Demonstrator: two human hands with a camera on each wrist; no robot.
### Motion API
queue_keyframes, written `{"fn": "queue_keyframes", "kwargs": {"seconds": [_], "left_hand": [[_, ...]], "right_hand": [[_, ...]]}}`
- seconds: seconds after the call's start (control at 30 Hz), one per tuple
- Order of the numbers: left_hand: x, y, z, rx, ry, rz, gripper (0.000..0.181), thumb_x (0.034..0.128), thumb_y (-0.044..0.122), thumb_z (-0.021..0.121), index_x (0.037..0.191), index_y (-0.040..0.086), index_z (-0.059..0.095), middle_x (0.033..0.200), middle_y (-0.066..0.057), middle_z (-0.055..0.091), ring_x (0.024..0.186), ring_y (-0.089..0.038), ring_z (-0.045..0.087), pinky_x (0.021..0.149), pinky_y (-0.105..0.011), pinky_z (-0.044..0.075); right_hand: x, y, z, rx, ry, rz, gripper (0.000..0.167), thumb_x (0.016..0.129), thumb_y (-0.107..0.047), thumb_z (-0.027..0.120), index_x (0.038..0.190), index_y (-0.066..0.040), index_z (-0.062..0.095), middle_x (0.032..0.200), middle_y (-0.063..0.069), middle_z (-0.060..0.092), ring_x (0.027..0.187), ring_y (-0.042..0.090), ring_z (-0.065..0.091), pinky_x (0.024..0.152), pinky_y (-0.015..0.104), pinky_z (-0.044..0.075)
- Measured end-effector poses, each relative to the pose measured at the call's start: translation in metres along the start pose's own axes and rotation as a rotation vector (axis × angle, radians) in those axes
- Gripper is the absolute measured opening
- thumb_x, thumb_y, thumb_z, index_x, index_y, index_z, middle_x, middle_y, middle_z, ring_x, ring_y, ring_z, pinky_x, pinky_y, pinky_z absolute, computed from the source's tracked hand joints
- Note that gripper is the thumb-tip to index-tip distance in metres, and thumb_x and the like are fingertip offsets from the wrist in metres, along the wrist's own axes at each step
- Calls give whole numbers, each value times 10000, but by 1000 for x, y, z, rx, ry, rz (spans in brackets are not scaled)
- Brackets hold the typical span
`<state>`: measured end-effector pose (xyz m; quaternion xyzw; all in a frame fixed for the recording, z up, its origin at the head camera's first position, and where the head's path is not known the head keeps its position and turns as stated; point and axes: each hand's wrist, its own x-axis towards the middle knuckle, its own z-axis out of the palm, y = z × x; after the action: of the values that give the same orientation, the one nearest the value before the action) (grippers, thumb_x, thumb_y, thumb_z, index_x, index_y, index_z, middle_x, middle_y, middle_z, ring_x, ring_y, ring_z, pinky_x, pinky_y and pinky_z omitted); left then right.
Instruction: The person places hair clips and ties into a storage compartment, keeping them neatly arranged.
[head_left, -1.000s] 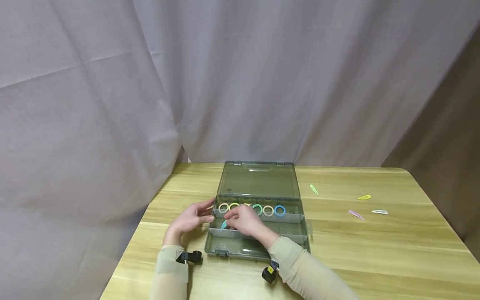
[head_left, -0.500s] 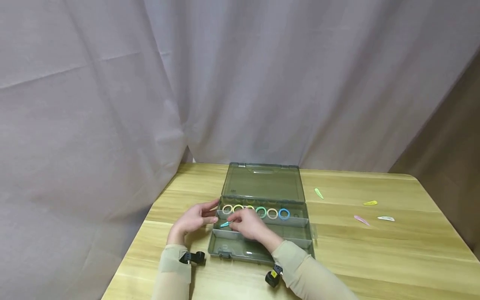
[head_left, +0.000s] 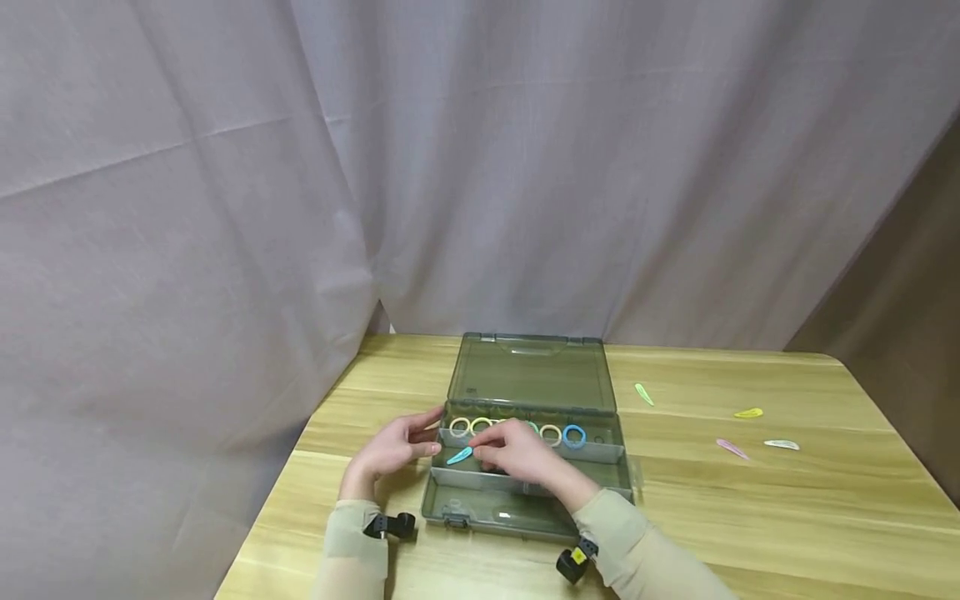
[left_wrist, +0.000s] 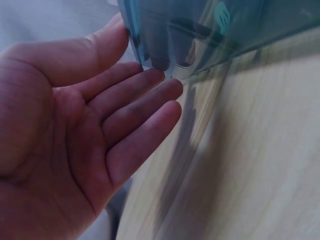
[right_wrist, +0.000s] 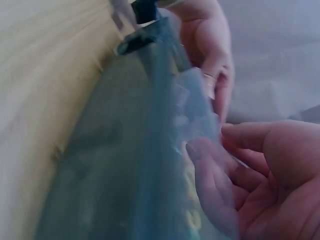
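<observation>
A blue snap hair clip (head_left: 460,456) is at the left end of the middle compartment of a grey-green clear plastic organizer box (head_left: 487,502). My right hand (head_left: 517,454) reaches over the box, its thumb and fingertips pinching the clip's right end. In the right wrist view, a translucent divider partly covers the right fingers (right_wrist: 205,180), and the clip cannot be made out. With fingers extended, my left hand (head_left: 393,447) touches the box's left side. Several hair ties, including a blue hair tie (head_left: 574,437), sit in a row in the back compartment.
The box lid (head_left: 532,372) lies back behind it, near a grey curtain (head_left: 510,183). To the right on the wooden table (head_left: 697,517) lie a green clip (head_left: 643,394), a yellow clip (head_left: 748,412), a pink clip (head_left: 732,449) and a white clip (head_left: 782,445).
The blue clip has turned, and more of it shows beside my right fingers, which have shifted slightly right. My left hand stays at the box's side. The head view has shifted a little.
</observation>
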<state>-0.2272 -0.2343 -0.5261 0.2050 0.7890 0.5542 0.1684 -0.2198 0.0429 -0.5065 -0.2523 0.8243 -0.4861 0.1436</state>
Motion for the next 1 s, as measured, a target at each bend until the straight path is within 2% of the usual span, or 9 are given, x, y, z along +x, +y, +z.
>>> {"fn": "queue_keyframes", "kwargs": {"seconds": [0.17,0.33,0.47,0.67,0.77,1.0], "left_hand": [[-6,0,-5,27,13,-9,705,1031,-1,658,1632,-86,299,1680,-273,311,1445,-481,479,1153,-478,490],[-10,-3,-6,38,0,-5,706,1034,25,669,1623,-102,302,1685,-282,294,1444,-488,480,1154,-479,490],[-7,-5,-7,37,0,-7,703,1034,22,667,1627,-90,307,1686,-276,298,1446,-484,480,1155,-483,490],[-2,-5,-7,45,-18,4,711,1036,30,664,1627,-99,290,1680,-291,292,1441,-493,481,1144,-461,503],[1,-5,-6,52,-24,6,710,1035,24,662,1626,-102,289,1681,-292,289,1445,-496,475,1150,-477,495],[7,-4,-7,56,-22,25,699,1038,34,663,1619,-109,303,1678,-298,297,1442,-509,472,1160,-524,477]], "right_hand": [[-11,-3,-25,80,11,-27,254,1048,-131,698,1224,39,769,1035,173,797,905,297,790,781,376,679],[-31,10,-56,152,102,-26,264,1054,-114,694,1234,71,749,1078,220,779,965,411,768,838,478,672],[-45,24,-86,173,186,17,307,1057,-120,690,1273,97,717,1085,240,777,939,362,766,767,385,671],[-68,47,-121,209,322,98,372,1075,-127,661,1343,132,656,1223,290,735,983,235,778,860,314,660],[-80,64,-136,207,367,138,403,1084,-150,654,1375,128,638,1274,307,709,970,140,767,857,247,642],[-108,97,-167,231,455,181,458,1078,-140,663,1407,169,583,1318,263,704,983,85,758,885,274,646]]}}
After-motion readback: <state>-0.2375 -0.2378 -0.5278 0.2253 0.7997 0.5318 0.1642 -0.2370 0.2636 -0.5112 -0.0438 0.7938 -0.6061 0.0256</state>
